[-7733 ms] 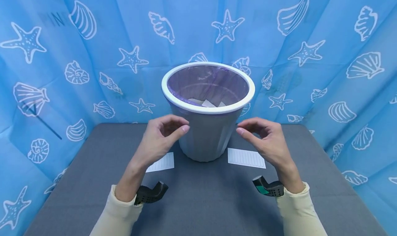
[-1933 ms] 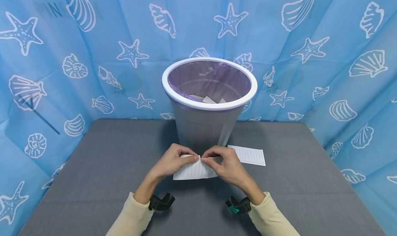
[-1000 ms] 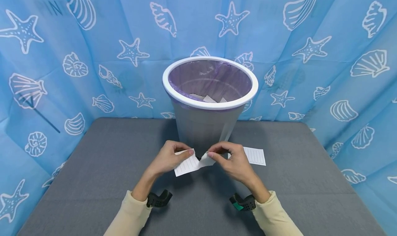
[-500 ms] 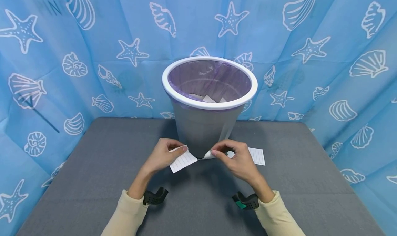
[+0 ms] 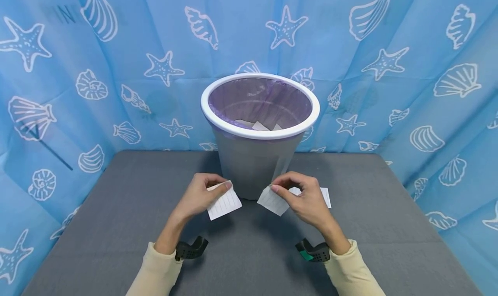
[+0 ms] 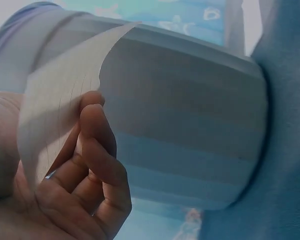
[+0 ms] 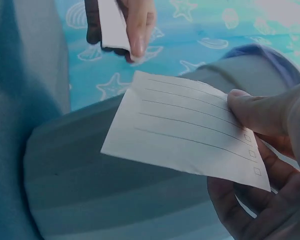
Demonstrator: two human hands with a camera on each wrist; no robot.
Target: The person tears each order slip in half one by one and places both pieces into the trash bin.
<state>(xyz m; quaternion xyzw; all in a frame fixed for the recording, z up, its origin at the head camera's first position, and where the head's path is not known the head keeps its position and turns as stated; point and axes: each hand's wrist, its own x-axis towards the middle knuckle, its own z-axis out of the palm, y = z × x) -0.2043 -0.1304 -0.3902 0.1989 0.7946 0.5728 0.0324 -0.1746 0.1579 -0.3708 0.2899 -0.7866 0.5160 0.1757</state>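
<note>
My left hand [image 5: 197, 197] pinches a torn half of a lined paper sheet [image 5: 225, 204] between thumb and fingers. The other half [image 5: 273, 202] is pinched in my right hand [image 5: 305, 198], a short gap away. In the right wrist view this right half [image 7: 185, 127] shows ruled lines and small printed boxes along one side. The left wrist view shows the left piece [image 6: 65, 95] with a curved, uneven edge. Both hands are in front of a grey bin [image 5: 253, 162] with a white rim and purple liner. Behind my right hand a lined sheet [image 5: 326, 197] lies on the table, partly hidden.
Several white paper pieces [image 5: 260, 126] lie inside the bin. The bin stands towards the back of the grey-covered table [image 5: 155, 170]. A blue curtain [image 5: 229, 32] with shells and starfish hangs behind and at both sides.
My hands, empty at first, have picked up the left sheet from the table. It has been torn across the middle, and the two halves have moved apart to left and right.
</note>
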